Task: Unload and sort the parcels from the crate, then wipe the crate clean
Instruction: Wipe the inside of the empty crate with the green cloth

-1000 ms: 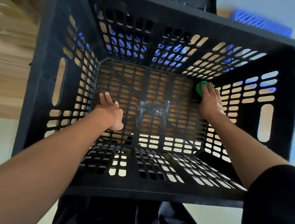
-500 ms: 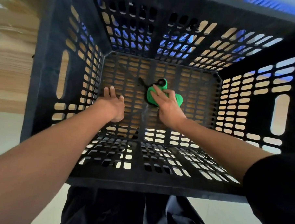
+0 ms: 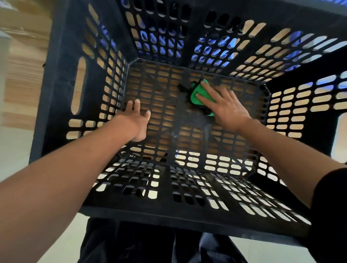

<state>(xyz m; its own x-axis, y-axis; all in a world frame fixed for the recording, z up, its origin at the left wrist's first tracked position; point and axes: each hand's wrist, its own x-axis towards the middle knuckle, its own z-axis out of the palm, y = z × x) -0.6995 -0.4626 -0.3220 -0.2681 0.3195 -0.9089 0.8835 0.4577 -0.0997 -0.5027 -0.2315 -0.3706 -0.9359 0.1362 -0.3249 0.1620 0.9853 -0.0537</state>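
Pale floor beneath a black slotted crate; my right hand presses a green cloth flat-fingered on its base, my left hand, seemingly spread, rests at the left wall

Interior of black crate seen dim, walls nearly silhouetted. Light admitted from outside through wall and floor slots, which glow tan, white and blue. Strongest glow noted at near wall slots and right handle slot. Both forearms evenly lit from above, no hard shadows cast. Faint sheen seen on solid centre patch of crate floor. Left background smeared by motion blur. Strong wide-angle distortion: crate walls splayed outward, forearms stretched at frame edges. Green cloth kept sharp, saturated.
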